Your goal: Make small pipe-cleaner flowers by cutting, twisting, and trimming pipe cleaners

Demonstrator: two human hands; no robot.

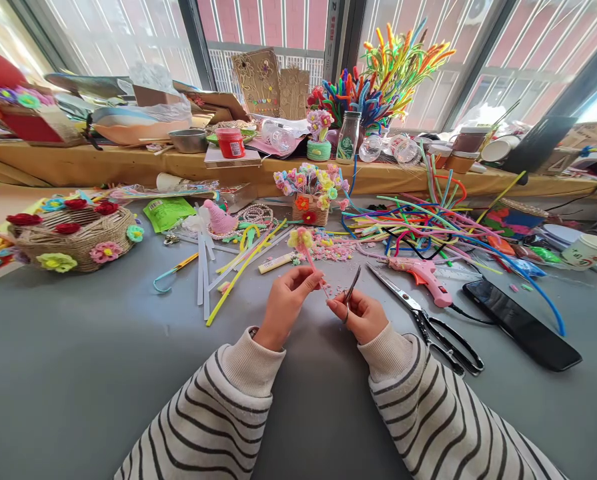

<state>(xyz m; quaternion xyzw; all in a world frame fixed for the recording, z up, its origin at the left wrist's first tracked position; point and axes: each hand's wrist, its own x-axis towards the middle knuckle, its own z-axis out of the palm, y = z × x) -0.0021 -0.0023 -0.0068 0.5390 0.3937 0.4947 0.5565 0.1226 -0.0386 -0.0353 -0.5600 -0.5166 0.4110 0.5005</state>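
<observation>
1. Seen from the hands: at 12 o'clock, on the ledge [278, 175], a bottle [349, 137] bears a round green emblem, seemingly lettered but too small to read.
2. 11 o'clock: red jar [231, 143], barcode label. 10 o'clock: green packet [168, 215].
3. Centre: the left hand [283, 303] pinches a flower [302, 239] by its pink stem.
4. Beside it, the right hand [361, 317] grips small scissors [351, 287], blades pointing up.
5. 3 o'clock, crowding the right sleeve [418, 387]: large scissors [412, 303], glue gun [428, 279], phone [523, 325].
6. 2 o'clock: tangled pipe cleaners [418, 230].
7. Between 9 and 10 o'clock: flower-trimmed basket [81, 240].
</observation>
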